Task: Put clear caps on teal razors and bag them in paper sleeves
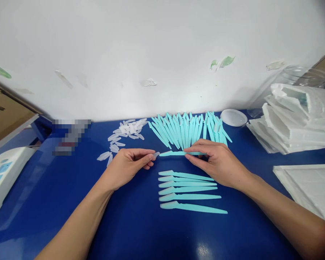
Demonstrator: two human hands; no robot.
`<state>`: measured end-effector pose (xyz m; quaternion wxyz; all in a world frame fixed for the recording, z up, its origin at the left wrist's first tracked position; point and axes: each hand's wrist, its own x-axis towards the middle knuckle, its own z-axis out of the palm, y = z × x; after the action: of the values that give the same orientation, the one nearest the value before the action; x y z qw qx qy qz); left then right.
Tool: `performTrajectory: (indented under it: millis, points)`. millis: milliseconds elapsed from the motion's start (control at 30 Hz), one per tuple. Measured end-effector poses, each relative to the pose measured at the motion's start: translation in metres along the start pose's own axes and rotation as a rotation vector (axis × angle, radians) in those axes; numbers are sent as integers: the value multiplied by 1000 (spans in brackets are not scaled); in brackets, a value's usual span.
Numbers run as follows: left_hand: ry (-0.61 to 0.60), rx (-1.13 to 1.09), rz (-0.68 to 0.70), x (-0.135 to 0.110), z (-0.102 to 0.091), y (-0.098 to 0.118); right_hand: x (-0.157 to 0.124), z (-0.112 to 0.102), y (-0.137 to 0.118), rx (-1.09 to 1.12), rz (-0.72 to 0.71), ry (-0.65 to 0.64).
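My right hand pinches a turquoise eyebrow razor by its handle, the blade end facing left. A small translucent blade cover is between the thumb and fingers of my left hand; it is right at the razor's tip, and I cannot tell whether the two touch. Below my hands, several razors lie in a row with their heads to the left, and clear covers seem to be on them. Behind, more turquoise razors are fanned out in a pile. Loose translucent covers are heaped behind my left hand.
White padded envelopes are stacked on the right, with another white envelope nearer. A round translucent lid lies by the wall. On the left are a white power strip and a cardboard box. The tabletop is blue.
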<state>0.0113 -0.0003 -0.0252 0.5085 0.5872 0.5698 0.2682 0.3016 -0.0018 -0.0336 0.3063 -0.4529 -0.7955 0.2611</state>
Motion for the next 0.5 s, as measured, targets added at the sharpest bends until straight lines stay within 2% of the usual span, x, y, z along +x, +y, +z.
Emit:
performTrajectory:
  millis: [333, 500]
  points:
    - [-63, -56, 40, 0, 16, 4, -1, 2, -11, 68, 14, -46]
    - [-47, 192, 159, -2, 26, 10, -4, -3, -15, -73, 0, -154]
